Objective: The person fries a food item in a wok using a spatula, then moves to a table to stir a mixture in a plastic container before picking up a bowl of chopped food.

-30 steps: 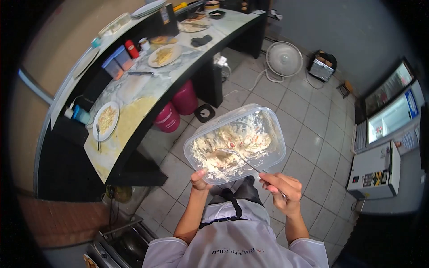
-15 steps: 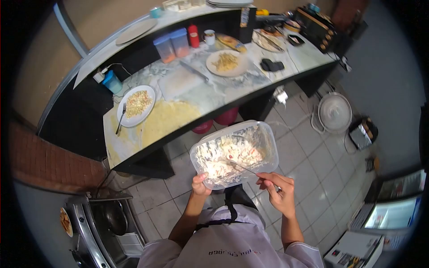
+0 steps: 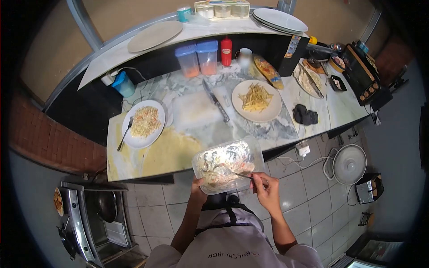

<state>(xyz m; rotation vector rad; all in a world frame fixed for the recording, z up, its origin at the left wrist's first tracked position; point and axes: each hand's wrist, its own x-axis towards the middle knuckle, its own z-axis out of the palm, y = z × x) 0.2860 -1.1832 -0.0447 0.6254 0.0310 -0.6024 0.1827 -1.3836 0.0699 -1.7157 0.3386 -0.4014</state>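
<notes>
A clear plastic container [image 3: 257, 154] is tilted in front of me, its walls smeared with a creamy white mixture [image 3: 219, 174] that has orange-red bits in it. My left hand [image 3: 198, 190] grips its near left corner. In my right hand [image 3: 266, 187] is the handle of a metal spoon [image 3: 241, 173], whose front end sits in the mixture and is partly hidden. On the counter to the left, a white plate [image 3: 160, 117] bears a chopped, pale salad-like food [image 3: 145, 121] with a fork [image 3: 125, 133] on its rim.
The marble counter [image 3: 178, 149] runs across the front. On it are a cutting board [image 3: 192, 109], a knife [image 3: 216, 101], a plate of fries [image 3: 255, 98], a red bottle [image 3: 226, 51] and blue-lidded containers [image 3: 187, 60]. A stove [image 3: 96, 223] stands at lower left.
My view has moved closer to the counter, and the container now overlaps its front edge. My right hand has shifted slightly with the spoon; the mixture sits differently in the container.
</notes>
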